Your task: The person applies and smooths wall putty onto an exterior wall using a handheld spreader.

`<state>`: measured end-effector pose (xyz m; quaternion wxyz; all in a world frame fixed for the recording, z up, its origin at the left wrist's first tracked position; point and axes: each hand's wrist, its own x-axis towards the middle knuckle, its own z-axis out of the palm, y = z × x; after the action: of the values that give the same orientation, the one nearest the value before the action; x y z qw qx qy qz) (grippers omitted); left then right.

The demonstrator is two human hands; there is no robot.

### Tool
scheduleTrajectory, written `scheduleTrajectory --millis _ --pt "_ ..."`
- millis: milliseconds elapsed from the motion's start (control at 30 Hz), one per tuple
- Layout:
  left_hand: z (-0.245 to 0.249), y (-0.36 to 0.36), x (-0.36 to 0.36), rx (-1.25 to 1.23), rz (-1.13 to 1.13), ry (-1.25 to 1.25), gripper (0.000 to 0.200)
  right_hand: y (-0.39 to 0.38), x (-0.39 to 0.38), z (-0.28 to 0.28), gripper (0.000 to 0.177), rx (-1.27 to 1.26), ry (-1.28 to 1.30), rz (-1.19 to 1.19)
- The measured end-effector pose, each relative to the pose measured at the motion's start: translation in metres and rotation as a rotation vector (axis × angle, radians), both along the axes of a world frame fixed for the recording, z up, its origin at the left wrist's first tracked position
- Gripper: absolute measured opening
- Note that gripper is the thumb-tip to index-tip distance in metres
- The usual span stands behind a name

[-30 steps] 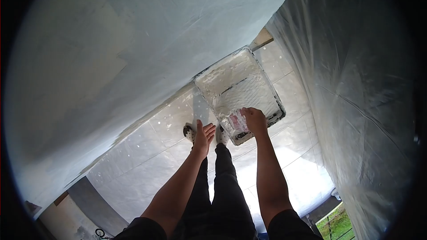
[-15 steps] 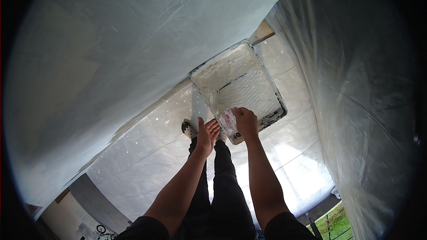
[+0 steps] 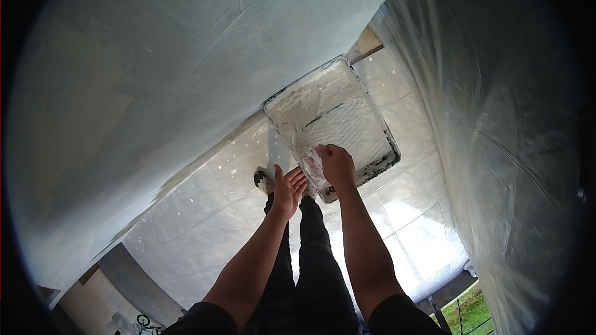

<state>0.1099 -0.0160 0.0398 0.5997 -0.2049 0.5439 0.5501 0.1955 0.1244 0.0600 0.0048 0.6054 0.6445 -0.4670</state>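
My right hand (image 3: 335, 164) is closed around the upper end of a crumpled, clear and pinkish plastic wrapper-like piece (image 3: 312, 164), over the near left corner of a paint tray (image 3: 395, 151). White paint coats the tray's ribbed slope, and dark bare patches show along its near rim. Close to the tray's left edge, my left hand (image 3: 287, 193) is held palm up, fingers spread and empty. Its fingertips come right up to the rim in this view.
A pale, smeared wall (image 3: 186, 56) runs along the left. Plastic sheeting (image 3: 484, 149) hangs on the right. Paint spots dot the tiled floor (image 3: 217, 180) under my feet. A wood piece (image 3: 366, 44) lies beyond the tray.
My right hand has shifted slightly left and up with the plastic piece, which has turned a little. My left hand has barely moved and stays spread.
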Motion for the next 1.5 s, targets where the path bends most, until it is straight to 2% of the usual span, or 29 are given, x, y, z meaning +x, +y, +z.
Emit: scheduleTrajectory --millis 133,200,433,500,600,733,900,1500 --pt "-0.001 -0.001 0.001 -0.001 0.014 0.000 0.107 0.001 -0.004 0.001 0.041 0.021 -0.002 -0.004" --pt "-0.002 -0.001 0.001 -0.001 0.018 0.001 0.107 0.006 -0.007 0.006 0.040 -0.073 -0.075 0.053" --pt "-0.002 -0.002 -0.001 0.011 0.008 -0.004 0.107 0.019 -0.001 0.002 0.040 -0.136 -0.069 0.056" --pt "-0.002 -0.001 -0.003 0.018 0.004 -0.006 0.107 0.023 0.008 -0.005 0.041 -0.172 0.076 -0.044" --pt "-0.003 -0.001 -0.004 0.030 -0.010 -0.008 0.107 0.028 0.019 -0.005 0.041 -0.187 0.018 -0.045" --pt "-0.004 -0.002 -0.006 0.032 -0.004 -0.019 0.108 0.025 0.027 -0.008 0.041 -0.178 0.035 -0.077" --pt "-0.005 -0.001 -0.006 0.038 0.007 -0.031 0.108 0.016 0.018 0.001 0.038 -0.078 -0.052 -0.009" --pt "-0.007 -0.002 -0.005 0.022 0.009 -0.021 0.106 0.015 0.009 -0.007 0.039 -0.040 -0.066 -0.038"
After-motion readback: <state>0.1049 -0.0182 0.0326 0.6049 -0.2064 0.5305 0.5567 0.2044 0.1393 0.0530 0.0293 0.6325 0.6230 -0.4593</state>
